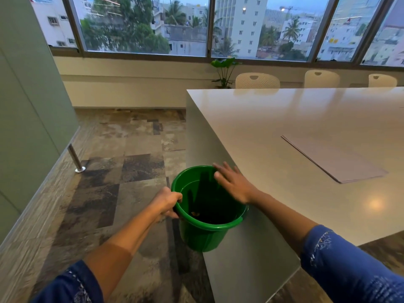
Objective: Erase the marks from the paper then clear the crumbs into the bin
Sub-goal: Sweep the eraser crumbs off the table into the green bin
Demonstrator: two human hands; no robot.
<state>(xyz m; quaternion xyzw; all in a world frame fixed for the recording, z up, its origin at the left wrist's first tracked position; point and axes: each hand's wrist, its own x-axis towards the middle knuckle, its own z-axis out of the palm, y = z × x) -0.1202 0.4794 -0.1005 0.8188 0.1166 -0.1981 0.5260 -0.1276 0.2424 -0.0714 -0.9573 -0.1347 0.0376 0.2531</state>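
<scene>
At the near corner of the white worktop point(306, 119) we hold a green plastic bucket point(205, 235), the bin, just below the edge and close against the worktop's side panel. Our left hand point(167, 203) grips the bucket's left rim: its fingers point(178, 196) are curled tightly over the lip, and the thumb sits outside on the wall. Our right hand point(232, 184) lies palm down over the corner, above the bucket's far rim, and holds nothing. Its fingers point(220, 169) are straight and slightly spread, reaching out past the corner. They are blurred, so we cannot tell whether they touch the surface.

A small yellowish scrap point(195, 213) lies at the bottom of the dark bucket. Any crumbs are too small for us to make out.

The paper point(334, 159) lies flat on the worktop, well apart from our right hand, farther in and to the right. We see no marks on it from this angle. Blue embroidered sleeves point(349, 265) cover both upper forearms. White chairs point(257, 80) stand along the far side, beside a potted plant point(225, 71) under the window.
</scene>
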